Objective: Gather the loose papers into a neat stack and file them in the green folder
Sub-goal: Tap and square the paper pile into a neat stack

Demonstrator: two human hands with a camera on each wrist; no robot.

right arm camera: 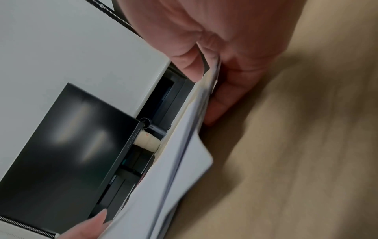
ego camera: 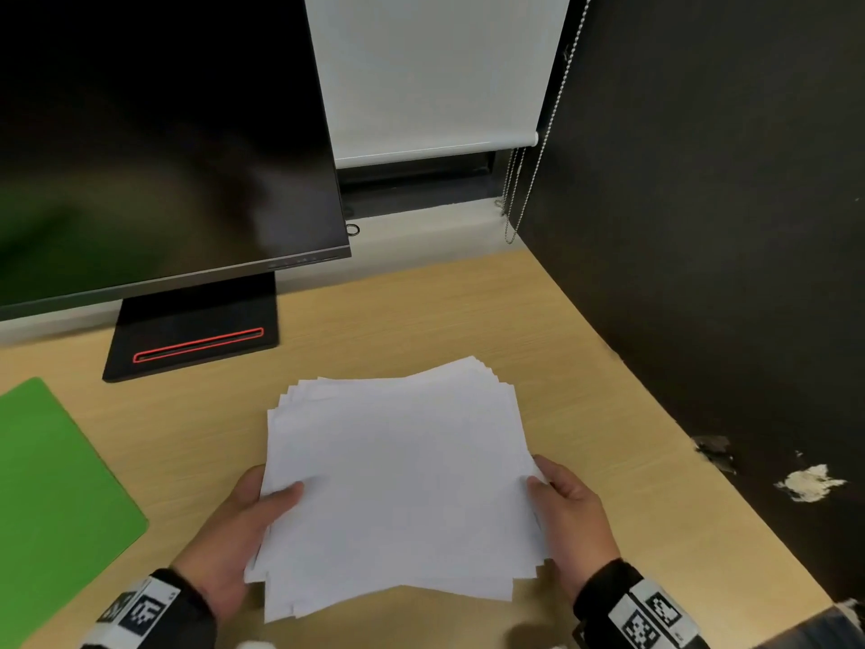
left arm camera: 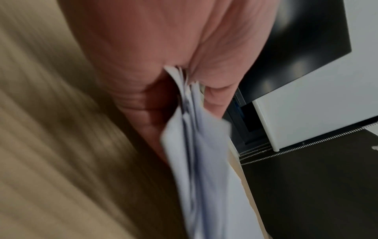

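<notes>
A loose stack of white papers (ego camera: 398,480) with uneven, fanned edges is held just above the wooden desk (ego camera: 421,311). My left hand (ego camera: 243,522) grips its left edge, thumb on top and fingers beneath. At the right edge my right hand (ego camera: 566,503) grips the same way. In the left wrist view the papers (left arm camera: 196,145) sit pinched between thumb and fingers. The right wrist view shows the papers (right arm camera: 184,161) clamped by thumb and fingers. The green folder (ego camera: 56,489) lies shut on the desk at the left.
A dark monitor (ego camera: 154,133) on a black stand (ego camera: 196,334) stands behind the papers. A black partition wall (ego camera: 725,227) borders the desk on the right. A white roller blind (ego camera: 435,72) with a bead chain (ego camera: 538,161) hangs at the back.
</notes>
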